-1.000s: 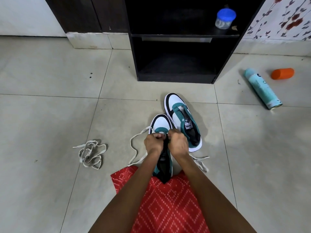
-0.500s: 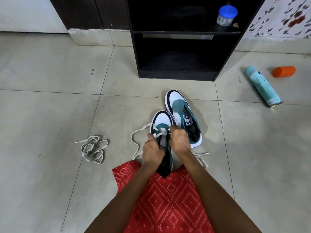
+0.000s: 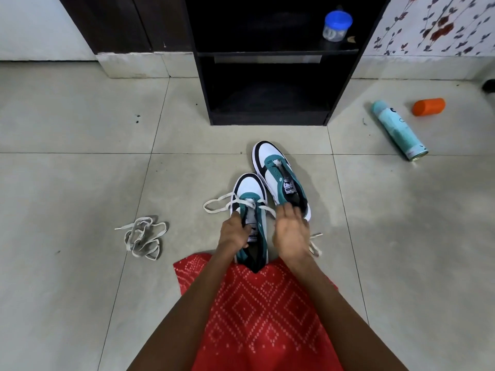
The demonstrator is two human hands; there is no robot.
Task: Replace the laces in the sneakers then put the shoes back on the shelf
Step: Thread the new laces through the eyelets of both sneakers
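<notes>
Two white, teal and black sneakers stand on the tiled floor in front of a black shelf (image 3: 267, 120). My left hand (image 3: 233, 233) grips the near sneaker (image 3: 247, 186) at its left side by the tongue. A white lace (image 3: 214, 207) is threaded through that shoe's front eyelets, with a loop lying to the left. One strand runs taut to my right hand (image 3: 290, 231), which pinches it just right of the shoe; the loose end trails beyond the hand. The far sneaker (image 3: 270, 152) has no lace.
A bundle of loose white lace (image 3: 143, 238) lies on the floor at the left. A teal spray can (image 3: 399, 129) and an orange cap (image 3: 428, 106) lie at the right. A blue-lidded jar (image 3: 337, 25) stands on the shelf's upper board. Red patterned fabric (image 3: 267, 303) covers my lap.
My right hand has left the eyelets and moved right and back, drawing the lace out. My left hand has slid down onto the shoe's side.
</notes>
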